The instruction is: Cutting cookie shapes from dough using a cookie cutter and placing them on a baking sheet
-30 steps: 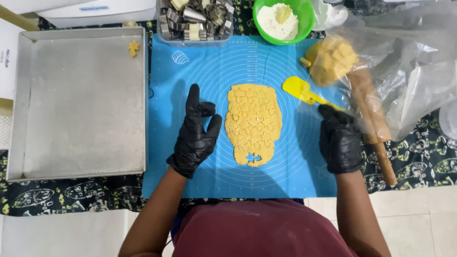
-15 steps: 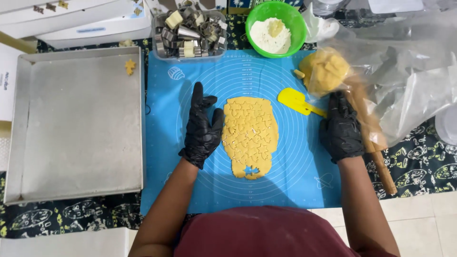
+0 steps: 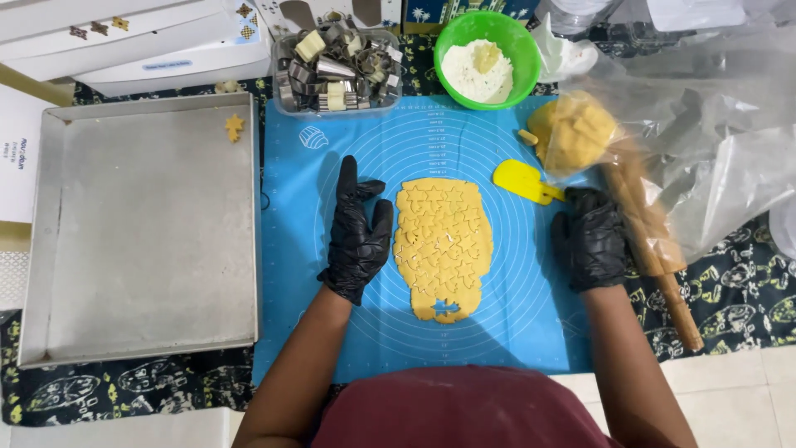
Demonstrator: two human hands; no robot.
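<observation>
A rolled sheet of yellow dough (image 3: 444, 245), stamped all over with star outlines and with one star-shaped hole near its near end, lay in the middle of a blue silicone mat (image 3: 514, 323). The left hand (image 3: 356, 232), in a black glove, rested flat and open on the mat just left of the dough, fingers spread and pointing far, holding nothing. The right hand (image 3: 590, 241), also gloved in black, sat at the mat's right edge with its fingers curled under; whether it gripped anything could not be told. A yellow scraper (image 3: 524, 181) lay just far-left of that hand, and a wooden rolling pin (image 3: 659, 270) ran beside it on the right. A ball of dough (image 3: 572, 133) sat at the far right in a clear plastic bag (image 3: 713, 141). To the left stood a metal baking tray (image 3: 141, 241) with one small dough star (image 3: 235, 126) in its far corner. Along the far side were a tub of metal cutters (image 3: 336, 70) and a green bowl of flour (image 3: 485, 62).
</observation>
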